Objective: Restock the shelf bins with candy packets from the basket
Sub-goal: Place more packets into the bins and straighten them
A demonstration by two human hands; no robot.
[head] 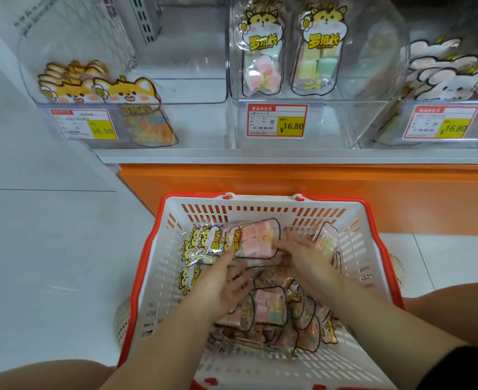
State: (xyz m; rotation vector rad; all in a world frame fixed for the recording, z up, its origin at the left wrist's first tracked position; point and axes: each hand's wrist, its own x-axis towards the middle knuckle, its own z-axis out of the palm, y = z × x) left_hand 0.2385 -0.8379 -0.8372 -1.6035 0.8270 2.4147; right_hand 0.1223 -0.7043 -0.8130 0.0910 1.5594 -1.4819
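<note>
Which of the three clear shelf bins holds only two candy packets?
The middle bin: two packets stand upright side by side at its back. The left bin and right bin each hold a bigger stack.

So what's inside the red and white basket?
Lots of candy packets with pastel cubes fill the basket. The left hand and right hand cover some packets, and the pile hides what lies underneath.

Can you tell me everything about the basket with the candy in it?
The basket looks like plastic, with white slotted walls and an orange-red rim. It stands upright, open at the top, right in front of the orange shelf base. Candy packets lie piled inside it. The left hand and the right hand both reach in and touch the packets.
</note>
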